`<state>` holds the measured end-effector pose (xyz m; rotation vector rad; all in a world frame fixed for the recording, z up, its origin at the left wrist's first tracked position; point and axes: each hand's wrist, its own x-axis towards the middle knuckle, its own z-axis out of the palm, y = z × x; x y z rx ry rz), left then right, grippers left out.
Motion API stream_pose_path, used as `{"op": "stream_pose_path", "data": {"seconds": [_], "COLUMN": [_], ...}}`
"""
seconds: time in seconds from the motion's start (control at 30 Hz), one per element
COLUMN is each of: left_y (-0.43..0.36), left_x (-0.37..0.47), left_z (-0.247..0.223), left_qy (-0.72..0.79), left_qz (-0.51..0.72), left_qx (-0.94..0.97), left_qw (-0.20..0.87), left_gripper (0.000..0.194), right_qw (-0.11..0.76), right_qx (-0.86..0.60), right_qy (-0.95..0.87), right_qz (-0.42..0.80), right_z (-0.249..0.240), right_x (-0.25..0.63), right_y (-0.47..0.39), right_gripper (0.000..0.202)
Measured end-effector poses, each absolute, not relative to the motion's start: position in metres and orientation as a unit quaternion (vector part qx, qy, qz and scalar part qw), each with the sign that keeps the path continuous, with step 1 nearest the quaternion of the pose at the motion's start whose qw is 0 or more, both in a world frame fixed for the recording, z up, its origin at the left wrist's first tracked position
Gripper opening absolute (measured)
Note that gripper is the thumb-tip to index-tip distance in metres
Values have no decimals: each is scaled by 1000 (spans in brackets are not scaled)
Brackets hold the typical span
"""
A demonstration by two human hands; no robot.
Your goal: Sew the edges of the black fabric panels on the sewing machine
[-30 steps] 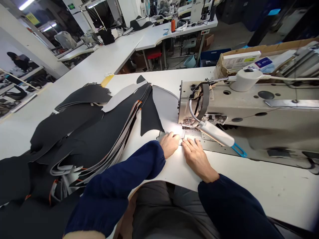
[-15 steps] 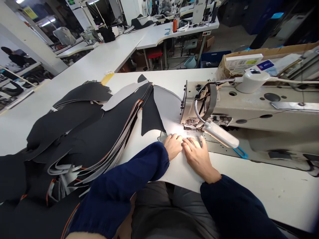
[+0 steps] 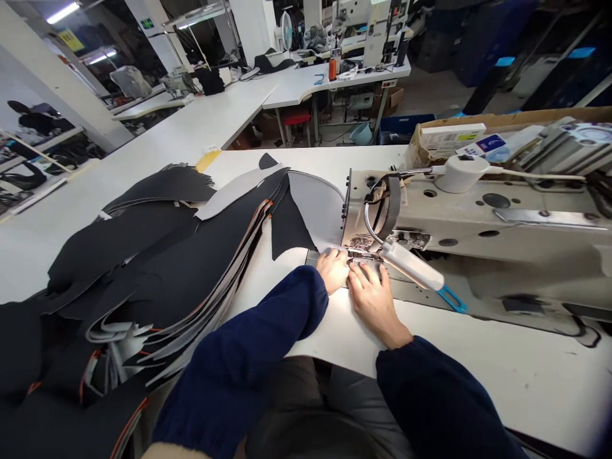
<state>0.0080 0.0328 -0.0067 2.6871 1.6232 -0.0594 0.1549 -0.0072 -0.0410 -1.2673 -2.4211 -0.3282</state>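
Observation:
Near the needle area of a sewing machine (image 3: 459, 223), my left hand (image 3: 333, 271) presses on the near edge of a grey and black fabric piece (image 3: 318, 207), its fingers bent together. What lies under those fingers is hidden. Close beside it, my right hand (image 3: 375, 299) lies flat with its fingers slightly spread at the machine's bed. The fabric piece reaches back behind the machine head. A white lamp (image 3: 414, 264) shines on the spot by my fingertips. Left of my hands lies a large stack of dark fabric panels (image 3: 191, 268) with grey undersides and orange edge marks.
A cardboard box (image 3: 415, 143) with packets stands behind the machine. The white table (image 3: 502, 363) extends right and far left. Further back are more worktables, an orange thread cone (image 3: 332, 69) and a person (image 3: 36, 119) at far left.
The view has shifted slightly. Both hands are now closer to the needle area, and the near edge of the fabric has moved with them towards the machine. More of the machine's bed shows at left.

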Motion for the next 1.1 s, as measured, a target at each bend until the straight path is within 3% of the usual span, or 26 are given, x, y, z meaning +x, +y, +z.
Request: {"op": "stream_pose_path", "data": {"seconds": [0.37, 0.77, 1.1], "left_y": [42, 56, 49], "left_x": [12, 18, 20], "left_z": [-9, -25, 5], "left_qy": [526, 526, 518], "left_qz": [18, 80, 1], "left_qx": [850, 847, 855], "left_qw": [28, 26, 19], "left_gripper": [27, 26, 32], "right_qw": [213, 228, 282], "right_qx": [-453, -382, -390], "right_qy": [-858, -872, -868], "right_qz": [-114, -206, -119], "right_z": [-39, -49, -67], "right_x": [158, 171, 182], "right_y": [-7, 10, 22], "right_gripper": [28, 28, 30]}}
